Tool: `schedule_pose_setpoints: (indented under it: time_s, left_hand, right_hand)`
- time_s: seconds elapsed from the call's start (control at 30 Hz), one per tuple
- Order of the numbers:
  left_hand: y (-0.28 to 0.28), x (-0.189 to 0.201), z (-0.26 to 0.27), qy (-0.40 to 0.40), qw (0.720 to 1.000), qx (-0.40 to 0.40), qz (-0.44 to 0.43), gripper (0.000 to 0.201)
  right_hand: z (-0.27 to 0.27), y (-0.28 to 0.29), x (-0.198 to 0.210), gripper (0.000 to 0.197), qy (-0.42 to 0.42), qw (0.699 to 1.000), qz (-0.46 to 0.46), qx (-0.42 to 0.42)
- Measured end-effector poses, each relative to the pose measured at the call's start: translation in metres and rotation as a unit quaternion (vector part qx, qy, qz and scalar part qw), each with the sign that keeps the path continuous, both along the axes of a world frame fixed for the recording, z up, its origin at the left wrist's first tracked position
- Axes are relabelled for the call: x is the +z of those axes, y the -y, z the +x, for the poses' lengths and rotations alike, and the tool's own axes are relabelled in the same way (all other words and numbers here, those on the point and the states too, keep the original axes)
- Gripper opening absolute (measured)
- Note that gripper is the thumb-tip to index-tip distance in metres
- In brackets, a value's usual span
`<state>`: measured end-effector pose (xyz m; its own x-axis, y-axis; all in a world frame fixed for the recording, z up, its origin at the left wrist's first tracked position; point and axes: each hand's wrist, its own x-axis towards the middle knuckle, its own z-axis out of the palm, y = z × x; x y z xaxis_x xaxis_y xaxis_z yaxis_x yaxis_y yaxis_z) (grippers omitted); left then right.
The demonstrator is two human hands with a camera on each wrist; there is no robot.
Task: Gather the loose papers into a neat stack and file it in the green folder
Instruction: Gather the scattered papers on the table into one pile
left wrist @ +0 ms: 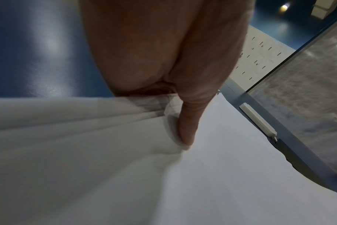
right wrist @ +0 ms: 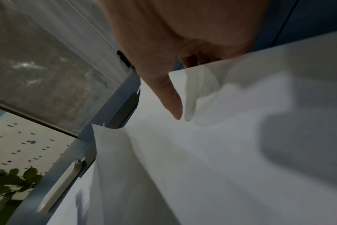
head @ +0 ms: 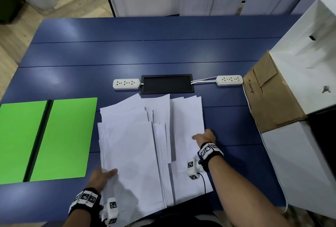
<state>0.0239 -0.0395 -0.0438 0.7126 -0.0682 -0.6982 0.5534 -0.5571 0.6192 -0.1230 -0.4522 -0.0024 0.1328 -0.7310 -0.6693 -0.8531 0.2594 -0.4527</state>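
Note:
Several loose white papers (head: 145,145) lie fanned out on the blue table (head: 145,54), overlapping unevenly. The green folder (head: 60,139) lies open and flat to their left. My left hand (head: 101,176) pinches the left edge of the sheets, thumb (left wrist: 188,126) on top and fingers underneath, so the paper (left wrist: 125,167) bows up. My right hand (head: 204,135) pinches the right edge of the rightmost sheets (right wrist: 221,137), thumb (right wrist: 171,100) on top and the other fingers hidden below.
Two white power strips (head: 126,83) (head: 229,80) flank a black cable hatch (head: 166,84) just beyond the papers. A brown cardboard flap (head: 269,92) and large white boxes (head: 300,66) crowd the table's right side. The near table edge runs under my forearms.

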Motion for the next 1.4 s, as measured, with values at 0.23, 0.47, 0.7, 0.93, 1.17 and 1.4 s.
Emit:
schedule_pose_setpoints:
  time_s: [0.23,0.47,0.7,0.93,1.17,1.4]
  left_hand:
    - [0.008,0.012,-0.004,0.013,1.0,0.002,-0.012,0.027]
    - [-0.001,0.003,0.001,-0.002,1.0,-0.011,-0.001,0.031]
    - [-0.002,0.003,0.001,-0.009,1.0,-0.023,0.014,0.028]
    - [-0.002,0.005,0.0,-0.006,0.999,-0.019,0.026,0.025]
    - [0.007,0.012,-0.008,0.012,1.0,0.009,0.023,0.025]
    - [0.023,0.027,-0.015,0.085,0.992,-0.014,0.093,0.018]
  right_hand:
    - [0.004,-0.013,0.005,0.052,-0.021,0.998,0.051,0.04]
    - [0.01,-0.022,0.002,0.044,0.003,0.995,0.045,0.092]
    - [-0.02,0.008,0.006,0.023,-0.011,0.991,-0.051,0.123]
    - [-0.059,0.054,0.048,0.027,-0.02,0.98,-0.161,0.118]
    - [-0.065,0.074,0.111,0.03,0.093,0.967,-0.219,0.086]
    - [-0.043,0.046,0.158,0.025,0.281,0.953,-0.068,0.089]
